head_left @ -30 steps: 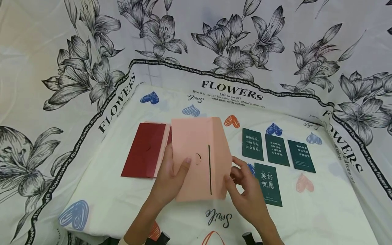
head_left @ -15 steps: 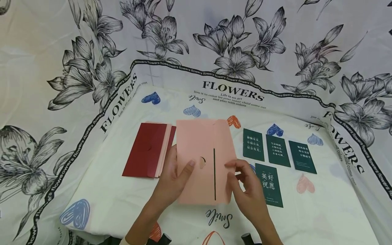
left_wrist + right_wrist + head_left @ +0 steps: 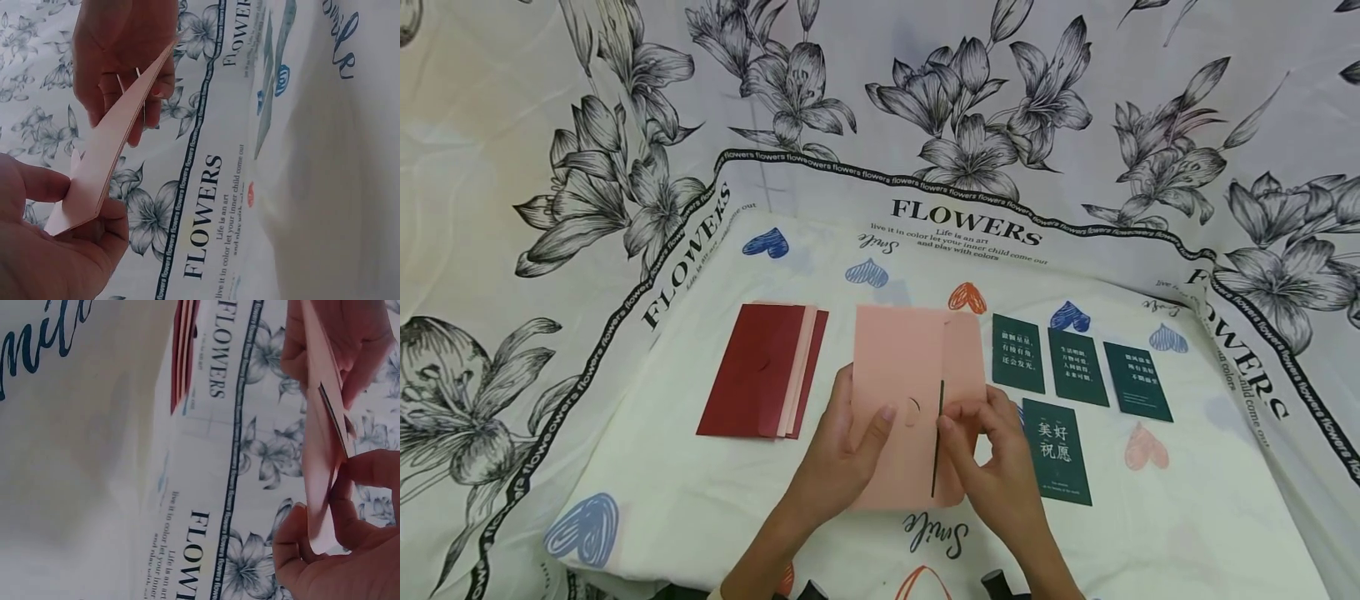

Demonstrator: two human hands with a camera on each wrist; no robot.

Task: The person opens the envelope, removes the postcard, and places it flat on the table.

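Observation:
A pink envelope (image 3: 898,358) is held up over the bed-like surface, with a thin dark green strip (image 3: 937,450) along its slot and a small curved cut in its front. My left hand (image 3: 842,446) grips its left side, thumb on the front and fingers behind. On the right, my right hand (image 3: 988,462) has thumb and index finger pinched at the strip. Its other fingers are around the flap (image 3: 964,350). In the right wrist view the flap (image 3: 320,519) passes between the right hand's fingers, and the strip (image 3: 332,412) ends at the pinching fingertips.
Dark red and pink envelopes (image 3: 752,367) lie stacked to the left. Several green cards with white writing, among them the nearest card (image 3: 1057,454), lie at right. A white cloth (image 3: 647,492) printed with hearts lies beneath, and flower-printed fabric (image 3: 820,92) rises behind.
The pink envelope has moved right and slightly down with my left hand, uncovering more of the red stack. My right hand has shifted from the flap's outer edge inward to the green strip.

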